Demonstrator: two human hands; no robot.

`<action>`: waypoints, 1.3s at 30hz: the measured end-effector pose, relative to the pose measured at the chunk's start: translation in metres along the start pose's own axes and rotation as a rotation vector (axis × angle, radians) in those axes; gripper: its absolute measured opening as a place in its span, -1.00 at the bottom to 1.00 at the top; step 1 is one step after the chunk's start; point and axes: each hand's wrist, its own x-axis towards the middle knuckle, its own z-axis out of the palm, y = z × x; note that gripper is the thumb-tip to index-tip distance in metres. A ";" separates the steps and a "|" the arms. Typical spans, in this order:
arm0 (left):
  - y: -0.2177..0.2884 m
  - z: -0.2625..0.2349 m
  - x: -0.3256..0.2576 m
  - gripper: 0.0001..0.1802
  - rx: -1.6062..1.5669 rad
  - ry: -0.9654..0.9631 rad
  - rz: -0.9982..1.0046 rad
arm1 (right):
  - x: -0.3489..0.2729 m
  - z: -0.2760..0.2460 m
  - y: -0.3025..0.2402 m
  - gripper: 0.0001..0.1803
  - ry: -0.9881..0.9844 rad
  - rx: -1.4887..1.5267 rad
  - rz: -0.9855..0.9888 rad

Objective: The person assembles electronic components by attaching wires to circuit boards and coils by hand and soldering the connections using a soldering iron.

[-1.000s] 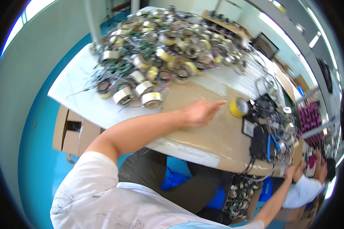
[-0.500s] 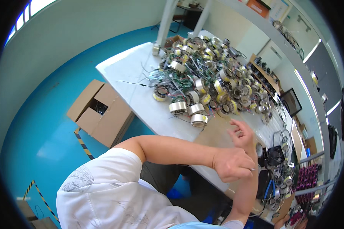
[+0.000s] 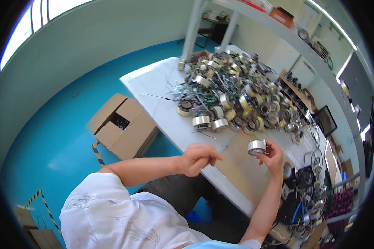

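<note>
Blue floor and an open cardboard box (image 3: 122, 126) lie beside the long white workbench (image 3: 162, 103), whose far end is heaped with wound coils (image 3: 237, 95). One silver coil (image 3: 257, 146) is pinched in the raised right hand (image 3: 272, 155) above the bench — apparently being checked. The left hand (image 3: 195, 158), elbow bent, hovers loosely curled near it, its fingertips nipped together on something too fine to tell — bringing it to the coil would call for a steady reach.

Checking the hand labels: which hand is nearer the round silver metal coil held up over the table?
Right. The right hand grips the round silver metal coil in its fingertips; the left hand is loosely closed, apart to its left.
</note>
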 end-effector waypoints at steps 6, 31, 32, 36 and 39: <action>-0.042 -0.025 0.072 -0.66 0.405 0.131 -0.197 | -0.025 -0.012 0.030 -0.44 0.321 -0.751 -0.179; -0.160 -0.100 0.305 -0.68 1.038 0.026 -0.117 | -0.032 -0.013 0.018 -0.63 -0.006 -1.074 -0.012; -0.143 -0.113 0.304 -0.74 1.020 0.204 0.090 | -0.031 -0.010 0.015 -0.64 0.033 -1.037 -0.024; -0.071 -0.039 0.292 -0.78 0.897 0.257 0.603 | -0.046 -0.038 0.005 -0.71 0.144 -0.914 -0.012; -0.056 0.016 0.258 -0.80 0.798 0.165 0.548 | -0.054 -0.047 0.013 -0.68 0.172 -0.846 0.023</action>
